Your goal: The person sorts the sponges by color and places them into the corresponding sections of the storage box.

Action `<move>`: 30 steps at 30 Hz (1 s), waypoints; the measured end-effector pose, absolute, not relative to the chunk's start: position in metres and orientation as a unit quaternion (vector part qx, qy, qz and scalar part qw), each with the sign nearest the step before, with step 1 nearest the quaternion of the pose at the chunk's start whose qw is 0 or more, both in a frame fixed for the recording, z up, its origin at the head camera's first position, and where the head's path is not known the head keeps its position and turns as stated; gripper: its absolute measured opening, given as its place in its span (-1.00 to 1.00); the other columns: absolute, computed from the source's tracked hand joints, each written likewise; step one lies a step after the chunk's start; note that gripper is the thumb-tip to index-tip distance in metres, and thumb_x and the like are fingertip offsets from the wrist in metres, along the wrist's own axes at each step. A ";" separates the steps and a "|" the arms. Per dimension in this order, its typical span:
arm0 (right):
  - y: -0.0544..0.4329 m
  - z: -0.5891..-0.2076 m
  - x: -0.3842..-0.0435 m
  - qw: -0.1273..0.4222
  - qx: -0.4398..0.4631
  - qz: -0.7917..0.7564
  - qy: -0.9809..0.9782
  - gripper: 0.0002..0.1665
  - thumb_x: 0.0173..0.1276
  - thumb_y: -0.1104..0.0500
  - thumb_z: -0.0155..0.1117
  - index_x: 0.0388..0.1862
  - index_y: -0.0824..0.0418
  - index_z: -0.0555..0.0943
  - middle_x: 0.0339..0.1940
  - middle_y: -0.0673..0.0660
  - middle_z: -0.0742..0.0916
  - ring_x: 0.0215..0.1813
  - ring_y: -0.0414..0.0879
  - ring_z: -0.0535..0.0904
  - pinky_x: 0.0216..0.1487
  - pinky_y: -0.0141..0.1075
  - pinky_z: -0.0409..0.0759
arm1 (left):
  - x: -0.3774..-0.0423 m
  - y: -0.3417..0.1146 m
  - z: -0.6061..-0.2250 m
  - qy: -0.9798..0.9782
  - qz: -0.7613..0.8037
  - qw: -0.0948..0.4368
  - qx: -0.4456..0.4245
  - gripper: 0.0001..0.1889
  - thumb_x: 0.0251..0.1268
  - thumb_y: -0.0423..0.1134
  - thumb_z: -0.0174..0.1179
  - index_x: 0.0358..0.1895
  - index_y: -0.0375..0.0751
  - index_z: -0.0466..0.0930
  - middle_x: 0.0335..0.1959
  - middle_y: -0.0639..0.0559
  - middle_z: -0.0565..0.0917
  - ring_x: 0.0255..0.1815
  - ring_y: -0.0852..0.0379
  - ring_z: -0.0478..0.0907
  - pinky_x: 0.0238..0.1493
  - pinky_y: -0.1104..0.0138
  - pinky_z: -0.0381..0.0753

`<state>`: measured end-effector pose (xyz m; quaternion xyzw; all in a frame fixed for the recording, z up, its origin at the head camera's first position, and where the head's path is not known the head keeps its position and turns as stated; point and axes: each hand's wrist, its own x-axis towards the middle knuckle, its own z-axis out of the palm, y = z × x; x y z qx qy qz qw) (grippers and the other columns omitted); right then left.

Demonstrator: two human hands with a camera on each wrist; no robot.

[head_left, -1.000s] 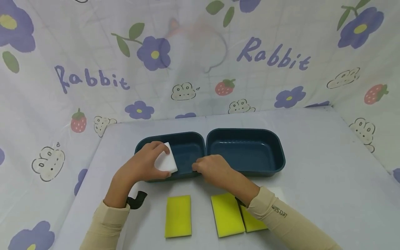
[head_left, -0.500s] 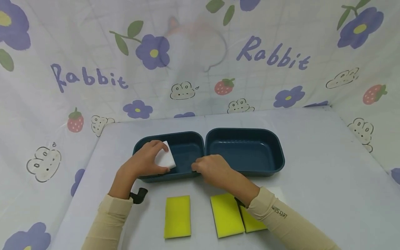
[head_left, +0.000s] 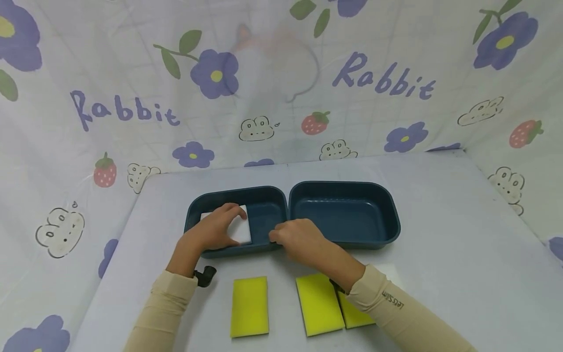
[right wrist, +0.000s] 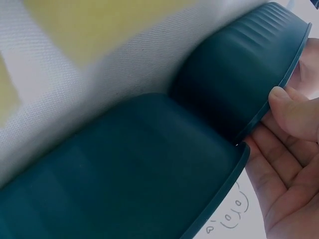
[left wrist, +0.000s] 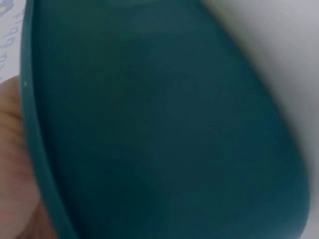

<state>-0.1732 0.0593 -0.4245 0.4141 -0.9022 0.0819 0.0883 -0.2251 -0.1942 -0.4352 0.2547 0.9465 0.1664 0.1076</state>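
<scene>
In the head view my left hand (head_left: 213, 229) reaches into the left dark teal tray (head_left: 268, 208) and grips a white sponge (head_left: 240, 229), thumb at its near edge and fingers at its far edge. The sponge lies low in the tray, partly covered by the hand. My right hand (head_left: 303, 239) holds that tray's front rim near its right corner; the right wrist view shows the thumb (right wrist: 281, 102) on the rim and fingers inside. Outer tray wall (left wrist: 169, 124) fills most of the left wrist view, hiding the sponge.
A second teal tray (head_left: 343, 215) stands close against the first on the right. Nearer on the white table lie yellow sponges (head_left: 249, 307), one yellow sponge (head_left: 320, 303) beside another (head_left: 357, 313) partly under the right forearm. A white piece (head_left: 390, 271) shows behind that sleeve.
My left hand has shifted right and slightly nearer with the white sponge, which has turned straighter and shows more of its far-left part. The right hand keeps its hold on the rim.
</scene>
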 end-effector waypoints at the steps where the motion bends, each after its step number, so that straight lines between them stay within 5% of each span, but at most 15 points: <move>1: 0.059 -0.424 -0.173 0.086 0.413 0.080 -0.903 -0.70 0.14 0.47 0.46 -0.21 0.14 0.79 -0.32 0.01 0.78 -0.36 -0.12 0.69 -0.46 -0.39 0.59 | -0.225 -0.193 -0.435 0.947 0.166 0.112 0.252 -0.34 -0.01 -0.22 0.60 0.18 -0.11 0.47 0.40 -0.21 0.36 0.36 -0.16 0.34 0.32 0.01 0.42; 13: 0.060 -0.423 -0.173 0.087 0.412 0.074 -0.904 -0.69 0.14 0.46 0.47 -0.20 0.14 0.79 -0.30 0.00 0.78 -0.35 -0.13 0.69 -0.41 -0.38 0.62 | -0.229 -0.189 -0.435 0.949 0.143 0.153 0.235 -0.20 0.03 -0.30 0.57 0.39 -0.16 0.39 0.44 -0.25 0.31 0.39 -0.18 0.32 0.33 -0.01 0.39; 30: 0.061 -0.424 -0.170 0.094 0.413 0.079 -0.902 -0.71 0.16 0.48 0.43 -0.22 0.16 0.78 -0.35 0.02 0.76 -0.39 -0.13 0.66 -0.48 -0.42 0.56 | -0.232 -0.198 -0.444 0.947 0.153 0.180 0.215 0.02 0.10 -0.32 0.51 0.59 -0.23 0.06 0.59 -0.38 -0.12 0.59 -0.29 -0.19 0.47 -0.11 0.10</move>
